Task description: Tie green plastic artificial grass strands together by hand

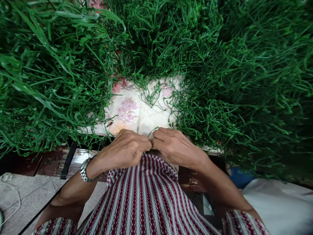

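Note:
My left hand [129, 147], with a metal-band watch [84, 170] on its wrist, is closed at the near edge of the flowered cloth [127, 111]. Its fingertips meet those of my right hand [172, 147], which is closed too. A thin green stem [154, 129] curves out by the right fingers and seems pinched there. What lies between the left fingers is hidden; a tiny yellowish bit shows beneath them. A few loose green strands [151, 97] lie on the cloth just beyond the hands.
Big heaps of thin green stems rise on the left [49, 81], at the back [166, 36] and on the right [256, 81]. A dark strap [69, 160] hangs over the brown wooden edge [49, 160]. Pale fabric [276, 205] shows at lower right.

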### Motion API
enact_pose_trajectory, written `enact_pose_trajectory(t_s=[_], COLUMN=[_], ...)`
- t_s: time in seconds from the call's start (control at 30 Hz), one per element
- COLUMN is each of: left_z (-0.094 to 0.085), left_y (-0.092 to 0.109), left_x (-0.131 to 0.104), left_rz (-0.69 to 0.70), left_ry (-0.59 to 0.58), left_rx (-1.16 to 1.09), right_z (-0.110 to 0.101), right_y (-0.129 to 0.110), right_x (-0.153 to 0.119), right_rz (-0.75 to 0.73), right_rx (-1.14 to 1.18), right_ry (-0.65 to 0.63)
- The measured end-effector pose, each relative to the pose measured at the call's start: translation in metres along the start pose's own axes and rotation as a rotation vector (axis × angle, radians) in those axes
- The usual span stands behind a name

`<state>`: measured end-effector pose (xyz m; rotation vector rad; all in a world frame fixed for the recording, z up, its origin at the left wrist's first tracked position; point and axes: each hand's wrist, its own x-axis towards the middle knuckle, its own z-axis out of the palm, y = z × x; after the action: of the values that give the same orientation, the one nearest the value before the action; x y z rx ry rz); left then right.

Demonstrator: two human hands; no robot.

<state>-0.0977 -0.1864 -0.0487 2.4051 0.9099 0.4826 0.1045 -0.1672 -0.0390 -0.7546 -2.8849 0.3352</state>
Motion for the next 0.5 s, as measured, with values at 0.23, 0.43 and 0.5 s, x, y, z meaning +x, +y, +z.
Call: enact_pose_trajectory(t_s=[0.23, 0.43, 0.5], left_z=[0.008, 0.024, 0.029], left_y=[-0.007, -0.003, -0.002], left_x=[0.004, 0.006, 0.007], left_rz=[-0.213, -0.262, -0.248], left_ry=[0.326, 0.551, 0.599], left_rx=[-0.463, -0.603, -0.608], right_z=[0.007, 0.036, 0.041], right_y=[0.003, -0.013, -0.016], right_x=[0.005, 0.016, 0.016], right_rz=[0.178, 0.292, 0.302], right_rx=[0.409, 0.533, 0.559], right_ry=[0.467, 0.545, 0.579])
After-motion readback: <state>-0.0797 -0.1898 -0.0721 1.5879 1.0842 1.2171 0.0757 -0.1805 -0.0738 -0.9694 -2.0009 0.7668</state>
